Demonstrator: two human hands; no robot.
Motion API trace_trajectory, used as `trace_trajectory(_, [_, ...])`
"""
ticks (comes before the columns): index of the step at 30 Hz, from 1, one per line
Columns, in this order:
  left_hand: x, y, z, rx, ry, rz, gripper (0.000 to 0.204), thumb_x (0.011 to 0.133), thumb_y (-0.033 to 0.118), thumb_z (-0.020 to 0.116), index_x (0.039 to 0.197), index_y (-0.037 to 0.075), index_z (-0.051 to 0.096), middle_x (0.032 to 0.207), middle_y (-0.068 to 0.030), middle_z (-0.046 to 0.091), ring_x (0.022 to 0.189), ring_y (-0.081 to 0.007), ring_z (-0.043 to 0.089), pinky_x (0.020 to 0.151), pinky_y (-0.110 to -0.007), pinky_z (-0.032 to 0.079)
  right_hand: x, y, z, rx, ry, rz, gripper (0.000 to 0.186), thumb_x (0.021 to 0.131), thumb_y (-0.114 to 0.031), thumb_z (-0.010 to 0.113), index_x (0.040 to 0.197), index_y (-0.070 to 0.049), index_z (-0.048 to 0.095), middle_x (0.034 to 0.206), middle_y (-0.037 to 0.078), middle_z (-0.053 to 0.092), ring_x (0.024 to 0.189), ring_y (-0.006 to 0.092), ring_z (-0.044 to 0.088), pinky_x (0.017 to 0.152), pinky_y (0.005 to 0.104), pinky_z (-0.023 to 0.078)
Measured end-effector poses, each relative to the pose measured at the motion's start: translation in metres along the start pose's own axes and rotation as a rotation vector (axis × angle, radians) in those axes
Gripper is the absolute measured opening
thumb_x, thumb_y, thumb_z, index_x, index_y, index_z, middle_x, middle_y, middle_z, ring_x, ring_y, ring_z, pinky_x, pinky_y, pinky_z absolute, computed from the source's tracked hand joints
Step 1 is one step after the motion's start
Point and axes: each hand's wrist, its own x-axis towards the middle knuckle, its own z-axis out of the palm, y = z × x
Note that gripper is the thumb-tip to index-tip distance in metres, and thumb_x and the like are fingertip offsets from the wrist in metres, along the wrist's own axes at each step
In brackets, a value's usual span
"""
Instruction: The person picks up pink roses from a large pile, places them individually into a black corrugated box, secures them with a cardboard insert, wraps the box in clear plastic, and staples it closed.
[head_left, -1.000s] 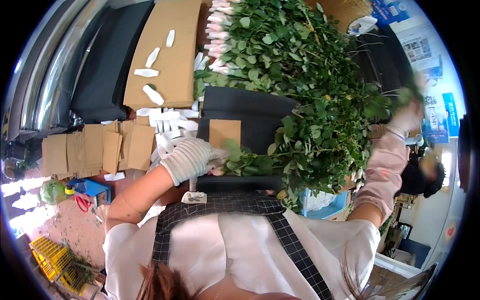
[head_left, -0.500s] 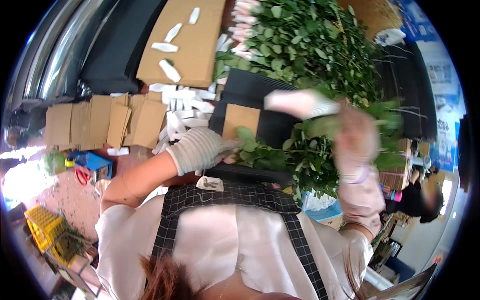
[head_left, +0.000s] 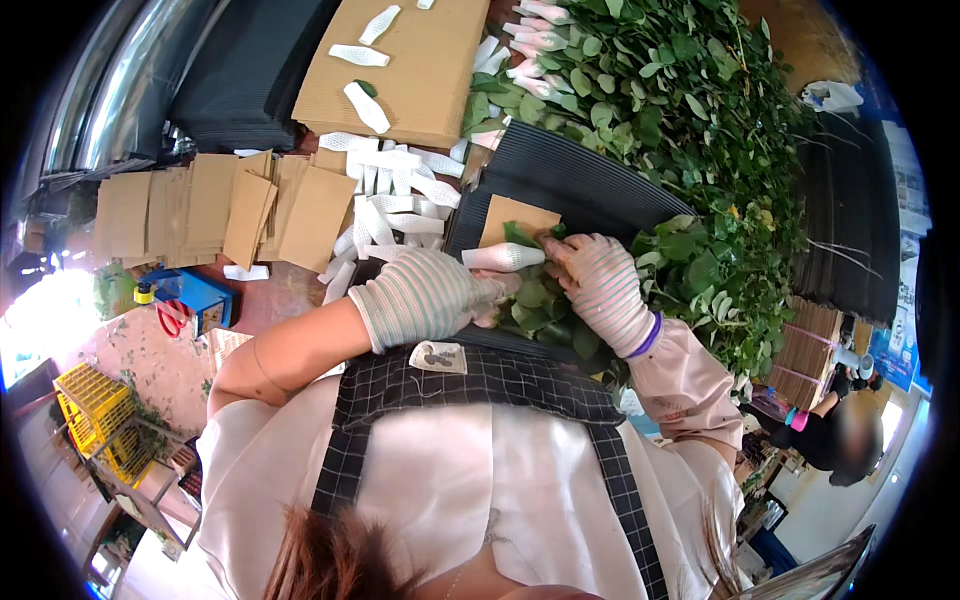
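Both my hands wear striped knit gloves with bare fingertips. My right hand [head_left: 605, 285] pinches a leafy flower stem just below its bud, which is covered by a white mesh sleeve [head_left: 505, 257]. That bud points left, over the black corrugated sheet [head_left: 590, 190] in front of me. Beside it, my left hand [head_left: 425, 297] has its fingers curled at the green leaves [head_left: 535, 300]; what they grip is hidden. A small cardboard piece [head_left: 515, 220] lies on the black sheet, just beyond the sleeved bud.
Empty white mesh sleeves [head_left: 395, 215] are heaped to the left, beside cardboard pieces [head_left: 255, 215]. Large cardboard sheets [head_left: 400, 80] lie behind them. A big pile of leafy stems [head_left: 680, 100] fills the far right. A blue box [head_left: 200, 295] and yellow crates [head_left: 105, 395] stand at left.
My right hand has swung in leftward and down with the sleeved flower, bringing it next to my left hand. The left hand stays by the leaves. The view has shifted slightly.
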Motion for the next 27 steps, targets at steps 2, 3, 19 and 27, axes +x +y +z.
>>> trace_trajectory(2, [-0.001,-0.002,0.001,-0.026,0.005,0.007,0.036,0.084,0.026,0.053,0.12,0.026,0.052,0.061,-0.0104,0.057,0.054,-0.0309,0.059,0.047,-0.046,0.045,0.001,-0.002,0.001,0.053,0.02,0.005,0.039,0.076,-0.016,0.063,0.115,-0.014,0.057,0.086,0.004,0.059,0.08,0.0261,0.056,0.07,0.0385,0.045])
trace_trajectory(3, [-0.001,-0.003,0.001,-0.005,0.019,0.022,0.035,0.082,0.027,0.055,0.117,0.024,0.053,0.064,-0.0083,0.058,0.055,-0.0303,0.059,0.049,-0.045,0.045,-0.001,-0.003,0.005,0.057,0.015,0.008,0.039,0.076,-0.016,0.063,0.115,-0.014,0.057,0.086,0.004,0.059,0.08,0.0261,0.056,0.07,0.0385,0.045])
trace_trajectory(19, [-0.025,-0.073,0.0,-0.201,0.5,-0.201,0.015,0.075,0.019,0.066,0.083,0.007,0.061,0.075,-0.0102,0.056,0.073,-0.0275,0.054,0.067,-0.039,0.044,-0.011,-0.007,0.025,-0.027,0.008,-0.018,0.046,0.076,-0.011,0.058,0.121,-0.011,0.052,0.088,0.006,0.058,0.083,0.0281,0.055,0.07,0.0403,0.043])
trace_trajectory(27, [-0.004,-0.013,0.009,0.123,0.43,0.203,0.032,0.07,0.033,0.07,0.098,0.02,0.063,0.084,-0.0031,0.06,0.077,-0.0227,0.058,0.067,-0.038,0.046,-0.01,-0.011,0.014,-0.17,-0.06,-0.034,0.022,0.075,-0.014,0.059,0.096,-0.012,0.06,0.082,0.006,0.056,0.078,0.0261,0.055,0.067,0.0396,0.043])
